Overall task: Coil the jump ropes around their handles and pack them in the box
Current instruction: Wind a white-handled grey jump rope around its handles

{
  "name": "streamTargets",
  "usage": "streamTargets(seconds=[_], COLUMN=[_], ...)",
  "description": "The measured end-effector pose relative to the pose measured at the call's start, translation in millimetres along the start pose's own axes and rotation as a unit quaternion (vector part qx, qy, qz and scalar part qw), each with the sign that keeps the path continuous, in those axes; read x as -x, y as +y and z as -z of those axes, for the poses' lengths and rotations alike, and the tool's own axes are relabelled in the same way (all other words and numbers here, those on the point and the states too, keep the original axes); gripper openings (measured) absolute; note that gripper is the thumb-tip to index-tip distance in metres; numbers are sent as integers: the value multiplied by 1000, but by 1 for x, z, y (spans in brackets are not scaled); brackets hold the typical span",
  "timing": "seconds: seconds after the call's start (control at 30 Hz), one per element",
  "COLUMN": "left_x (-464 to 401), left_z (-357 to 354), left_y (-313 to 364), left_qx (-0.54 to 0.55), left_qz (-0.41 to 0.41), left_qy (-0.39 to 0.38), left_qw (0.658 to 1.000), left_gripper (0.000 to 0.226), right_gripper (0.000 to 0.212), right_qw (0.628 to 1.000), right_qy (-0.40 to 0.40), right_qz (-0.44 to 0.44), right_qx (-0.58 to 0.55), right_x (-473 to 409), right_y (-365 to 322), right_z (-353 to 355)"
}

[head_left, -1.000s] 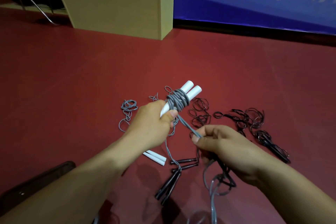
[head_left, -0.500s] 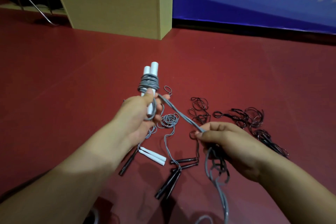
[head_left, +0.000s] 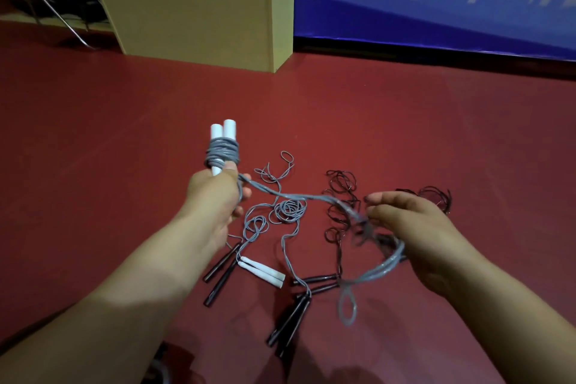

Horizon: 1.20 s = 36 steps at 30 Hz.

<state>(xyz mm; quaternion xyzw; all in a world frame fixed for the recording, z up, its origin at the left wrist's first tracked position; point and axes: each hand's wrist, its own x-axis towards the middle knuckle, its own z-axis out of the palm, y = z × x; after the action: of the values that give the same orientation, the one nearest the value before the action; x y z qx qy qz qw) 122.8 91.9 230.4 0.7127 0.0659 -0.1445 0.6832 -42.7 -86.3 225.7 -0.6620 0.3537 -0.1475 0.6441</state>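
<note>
Nearby, loose black ropes (head_left: 341,196) and white handles (head_left: 261,273) litter the floor (head_left: 124,134).

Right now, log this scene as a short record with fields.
left hand: grips the white handles, held upright, grey rope coiled around them
right hand: fingers loosely curled beside the blurred free end of the rope; grip unclear
floor: another white-handled rope, black-handled ropes, uncoiled
box: not identifiable
</note>
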Motion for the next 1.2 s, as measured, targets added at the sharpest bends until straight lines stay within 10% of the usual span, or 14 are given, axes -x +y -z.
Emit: streamTargets(seconds=[0.2,0.43,0.93,1.2], left_x=[36,68,61,43], left_z=[-13,-21,-17,-3], left_y=[-8,-6,-2,2], left_qx=[-93,-43,14,-207], left_qz=[-21,-21,-9,-168], left_qy=[-146,-296,-337,-243], left_qw=[985,954,941,933], left_gripper=[28,20,24,16], right_gripper=[12,20,37,26], right_qw=[993,975,972,979], right_qy=[-4,-198,-197,-187], right_qz=[72,65,118,25], right_qx=[95,74,55,78], right_x=[7,23,28,27], right_y=[5,18,19,7], right_z=[-7,-28,-33,-25])
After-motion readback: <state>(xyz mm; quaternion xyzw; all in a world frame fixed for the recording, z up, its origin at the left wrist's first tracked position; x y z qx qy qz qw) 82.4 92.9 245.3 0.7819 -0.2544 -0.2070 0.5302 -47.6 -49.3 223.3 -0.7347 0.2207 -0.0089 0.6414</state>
